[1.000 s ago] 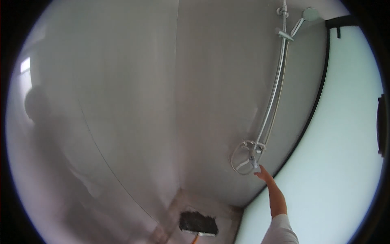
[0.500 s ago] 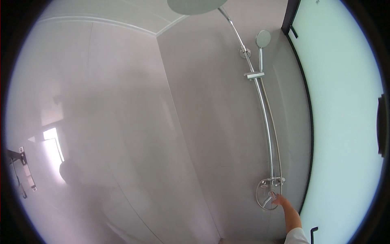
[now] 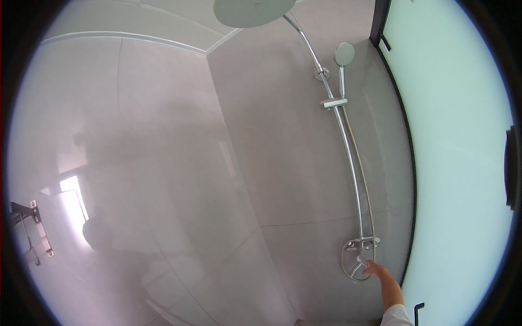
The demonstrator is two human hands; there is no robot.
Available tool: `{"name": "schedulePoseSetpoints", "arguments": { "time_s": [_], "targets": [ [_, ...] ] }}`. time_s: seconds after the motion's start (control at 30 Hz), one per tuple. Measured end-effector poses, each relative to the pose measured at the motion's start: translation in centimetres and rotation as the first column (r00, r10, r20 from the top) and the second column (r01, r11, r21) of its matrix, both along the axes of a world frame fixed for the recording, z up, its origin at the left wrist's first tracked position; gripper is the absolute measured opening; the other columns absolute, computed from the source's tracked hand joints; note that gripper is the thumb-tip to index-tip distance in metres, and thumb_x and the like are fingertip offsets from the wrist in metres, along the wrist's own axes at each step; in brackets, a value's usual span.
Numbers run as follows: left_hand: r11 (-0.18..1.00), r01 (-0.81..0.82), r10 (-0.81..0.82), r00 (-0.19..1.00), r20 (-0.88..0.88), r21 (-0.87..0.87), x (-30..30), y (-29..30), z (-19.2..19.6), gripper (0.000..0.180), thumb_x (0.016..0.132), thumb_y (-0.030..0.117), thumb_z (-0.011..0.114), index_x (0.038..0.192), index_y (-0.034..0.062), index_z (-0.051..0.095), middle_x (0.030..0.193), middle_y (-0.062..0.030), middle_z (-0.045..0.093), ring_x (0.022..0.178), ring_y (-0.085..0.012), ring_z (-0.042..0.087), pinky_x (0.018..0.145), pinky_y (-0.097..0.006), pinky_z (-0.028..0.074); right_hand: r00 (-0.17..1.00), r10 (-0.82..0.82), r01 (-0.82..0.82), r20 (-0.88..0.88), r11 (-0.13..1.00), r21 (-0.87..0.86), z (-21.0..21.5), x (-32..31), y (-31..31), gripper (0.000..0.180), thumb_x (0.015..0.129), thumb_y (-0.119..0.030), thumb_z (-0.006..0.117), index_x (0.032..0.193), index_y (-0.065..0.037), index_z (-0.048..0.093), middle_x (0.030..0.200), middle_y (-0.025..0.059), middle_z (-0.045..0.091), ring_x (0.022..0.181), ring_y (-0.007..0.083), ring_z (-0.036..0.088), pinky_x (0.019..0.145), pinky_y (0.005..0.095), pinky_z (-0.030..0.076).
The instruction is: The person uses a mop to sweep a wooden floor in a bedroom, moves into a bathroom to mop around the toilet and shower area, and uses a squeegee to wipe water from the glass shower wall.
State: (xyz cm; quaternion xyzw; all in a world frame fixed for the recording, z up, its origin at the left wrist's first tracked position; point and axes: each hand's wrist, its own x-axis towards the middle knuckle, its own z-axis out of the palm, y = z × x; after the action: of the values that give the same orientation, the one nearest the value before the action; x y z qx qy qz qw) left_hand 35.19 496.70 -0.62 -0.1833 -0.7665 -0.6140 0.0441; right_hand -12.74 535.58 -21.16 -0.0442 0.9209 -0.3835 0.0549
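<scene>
While the head view tilted up the shower wall, the right hand (image 3: 376, 268) reached in from the lower right edge and its fingertips rested on the chrome mixer valve (image 3: 363, 244) low on the grey tiled wall (image 3: 283, 163). The grip looked lightly closed about the valve's lower knob (image 3: 361, 259), though at this size I could not tell how firmly it held. The left hand was out of sight.

Judged from this pose, the step in hand was working the shower control, the contact just made. A next move would call for a firmer pinch on the knob and a turn of the wrist, with the arm kept clear of the hose.

Counted in this single view: one round overhead shower head (image 3: 247, 12) at the top edge; one smaller hand shower (image 3: 344, 54) clipped high on the rail; one curved riser rail (image 3: 348, 157) running from the valve upward; one hose (image 3: 350, 269) looping below the valve; one frosted glass panel (image 3: 457, 163) with a dark frame at the right; one metal rack (image 3: 30, 228) reflected faintly at the far left.
</scene>
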Motion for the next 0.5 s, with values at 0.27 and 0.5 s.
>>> {"name": "schedulePoseSetpoints", "arguments": {
  "time_s": [0.27,0.5],
  "targets": [
    [1.0,-0.004,0.004,1.0,0.019,-0.001,0.1,0.8,-0.1,0.013,0.066,0.006,0.061,0.064,0.0055,0.049,0.057,-0.008,0.048,0.052,-0.0228,0.048,0.049,-0.029,0.039,0.994,-0.061,0.055,0.091,0.997,0.06,5.2,3.3,-2.0,0.092,0.055,-0.037,0.071,0.129,-0.005,0.024,0.123,0.0184,0.04,0.112,0.031,0.041,0.09,0.0388,0.035],
    [1.0,0.014,-0.014,0.999,0.043,-0.005,2.3,1.5,-0.4,0.013,0.066,0.005,0.062,0.063,0.0058,0.049,0.057,-0.0075,0.047,0.052,-0.0222,0.048,0.049,-0.028,0.039,0.999,-0.051,0.049,-0.005,0.974,-0.221,2.7,4.4,-1.7,0.085,0.055,-0.032,0.072,0.125,-0.002,0.032,0.118,0.0185,0.046,0.108,0.0293,0.045,0.089,0.0357,0.038]
  ]
}}
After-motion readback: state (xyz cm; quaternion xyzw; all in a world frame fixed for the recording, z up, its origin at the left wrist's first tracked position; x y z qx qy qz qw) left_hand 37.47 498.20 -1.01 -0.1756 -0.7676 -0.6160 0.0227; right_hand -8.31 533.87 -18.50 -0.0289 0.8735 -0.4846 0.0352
